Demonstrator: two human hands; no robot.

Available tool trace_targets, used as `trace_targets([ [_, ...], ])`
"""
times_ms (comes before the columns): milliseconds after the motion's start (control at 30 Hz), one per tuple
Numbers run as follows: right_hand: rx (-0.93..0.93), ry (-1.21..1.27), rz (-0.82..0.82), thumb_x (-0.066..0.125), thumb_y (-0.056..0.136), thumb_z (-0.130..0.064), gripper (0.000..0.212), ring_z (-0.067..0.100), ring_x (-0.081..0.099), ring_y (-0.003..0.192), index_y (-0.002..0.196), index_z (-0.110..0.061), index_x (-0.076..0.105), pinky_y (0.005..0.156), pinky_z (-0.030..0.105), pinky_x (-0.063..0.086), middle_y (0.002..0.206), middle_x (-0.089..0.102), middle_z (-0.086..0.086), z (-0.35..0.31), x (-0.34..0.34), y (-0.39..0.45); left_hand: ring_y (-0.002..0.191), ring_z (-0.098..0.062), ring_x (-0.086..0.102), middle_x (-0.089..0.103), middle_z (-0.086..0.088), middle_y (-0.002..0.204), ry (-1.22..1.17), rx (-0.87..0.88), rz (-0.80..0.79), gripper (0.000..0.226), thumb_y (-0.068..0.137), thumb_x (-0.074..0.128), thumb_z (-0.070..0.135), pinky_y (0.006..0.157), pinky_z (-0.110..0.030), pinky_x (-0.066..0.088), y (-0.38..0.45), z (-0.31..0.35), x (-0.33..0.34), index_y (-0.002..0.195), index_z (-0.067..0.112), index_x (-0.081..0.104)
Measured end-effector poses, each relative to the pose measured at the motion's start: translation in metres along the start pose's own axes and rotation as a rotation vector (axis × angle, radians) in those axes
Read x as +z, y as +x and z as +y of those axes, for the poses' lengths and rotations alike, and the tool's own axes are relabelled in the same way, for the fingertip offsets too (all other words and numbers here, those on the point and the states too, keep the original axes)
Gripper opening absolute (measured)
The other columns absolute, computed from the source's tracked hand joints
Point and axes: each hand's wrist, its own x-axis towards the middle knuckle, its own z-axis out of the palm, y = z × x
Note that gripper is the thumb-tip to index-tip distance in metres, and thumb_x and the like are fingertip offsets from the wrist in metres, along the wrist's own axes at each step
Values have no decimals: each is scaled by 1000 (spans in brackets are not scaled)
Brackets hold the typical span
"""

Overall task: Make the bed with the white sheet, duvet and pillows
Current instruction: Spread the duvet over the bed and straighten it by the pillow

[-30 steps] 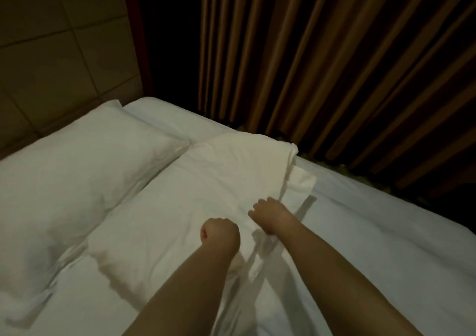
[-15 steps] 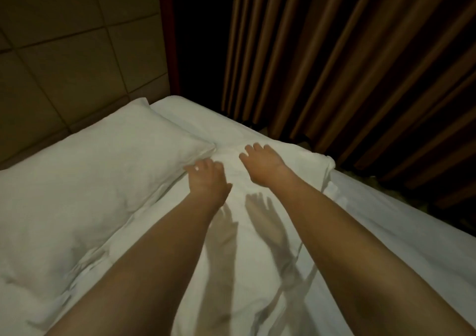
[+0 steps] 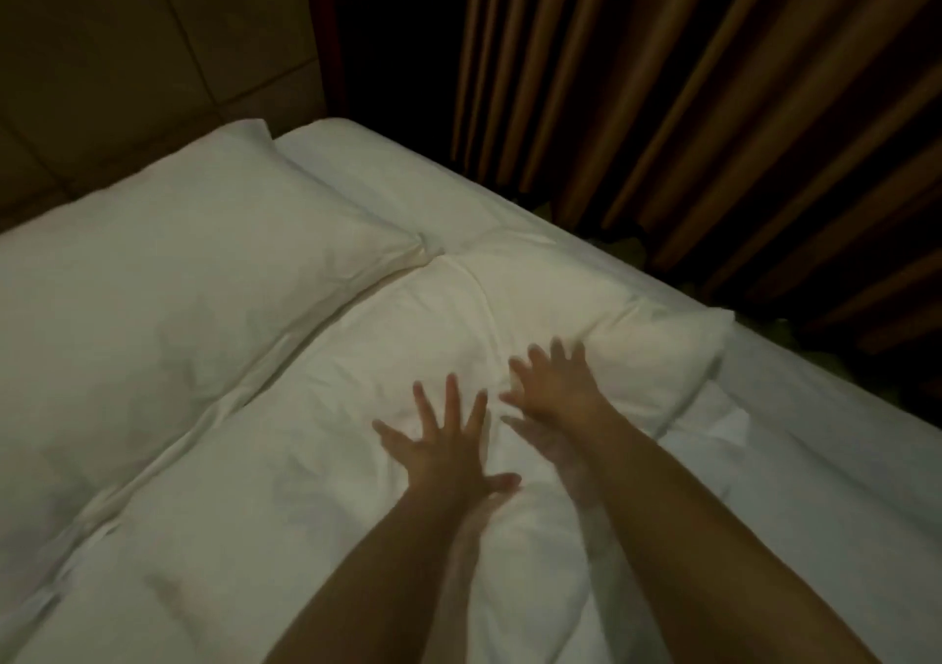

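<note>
Filling most of the lower frame, the white sheet (image 3: 795, 459) covers the mattress from the upper-centre corner down to the right edge, smooth apart from a few soft creases. Brown curtain (image 3: 688, 103) hangs in vertical pleats across the upper right, close beside the far edge of the bed. Tan padded headboard (image 3: 127, 52) with stitched panel lines occupies the upper left.

Left pillow (image 3: 168, 306): white, lying flat along the left side of the frame, its upper end against the headboard. Right pillow (image 3: 408, 357): white, lying alongside it through the centre, the two touching along one long seam; its far corner points toward the right edge of the frame, and a loose flap of white fabric lies just beyond that corner on the sheet.

Left hand (image 3: 443, 454): palm down at centre frame on the right pillow, fingers straight and spread wide, thumb out to the right. Right hand (image 3: 555, 393): just to the right and slightly higher, palm down over the same pillow, fingers spread; motion blur softens the outline, so contact cannot be confirmed. Both bare forearms enter from the bottom edge.

No duvet identifiable in view.
</note>
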Motion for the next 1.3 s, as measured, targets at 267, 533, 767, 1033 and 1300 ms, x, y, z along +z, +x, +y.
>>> trace_targets([
  [267, 371, -273, -41, 22, 86, -75, 90, 41, -5, 144, 151, -24, -14, 113, 60, -5, 159, -13, 12, 140, 27, 5, 144, -38, -9, 3, 0, 159, -230, 23, 102, 94, 58, 24, 91, 77, -87, 3, 15, 77, 67, 137, 42, 38],
  [533, 534, -179, -68, 31, 81, -78, 109, 43, -1, 144, 151, -3, -5, 113, 58, -3, 157, -3, 22, 165, 72, 10, 143, -41, 0, 32, -8, 148, -245, 84, 74, 99, 46, 24, 87, 80, -82, -17, 10, 104, 111, 125, 38, 57],
  [767, -15, -1, 303, 24, 97, -56, 68, 30, -7, 147, 150, -32, -13, 115, 49, -6, 159, -15, 2, 73, 33, 25, 137, -41, 27, 47, -9, 140, -185, 170, -10, 92, 52, 26, 80, 80, -85, -8, 8, 104, 101, 119, 31, 66],
  [1033, 396, 118, 17, -10, 70, -86, 104, 56, 33, 129, 152, -27, 15, 90, 82, 21, 151, 29, 22, 68, 88, -1, 145, -37, -6, -17, -13, 154, 230, 163, 103, 103, 72, 47, 78, 86, -84, -8, 4, 17, 29, 152, 24, 10],
  [1300, 141, 348, 191, 28, 89, -69, 78, 36, -13, 145, 149, -38, -13, 110, 64, 4, 158, -21, 0, -64, 6, 24, 139, -35, -31, -36, -6, 151, 317, 41, 98, 112, 74, 36, 83, 95, -80, -1, 24, -68, -49, 144, 26, -29],
])
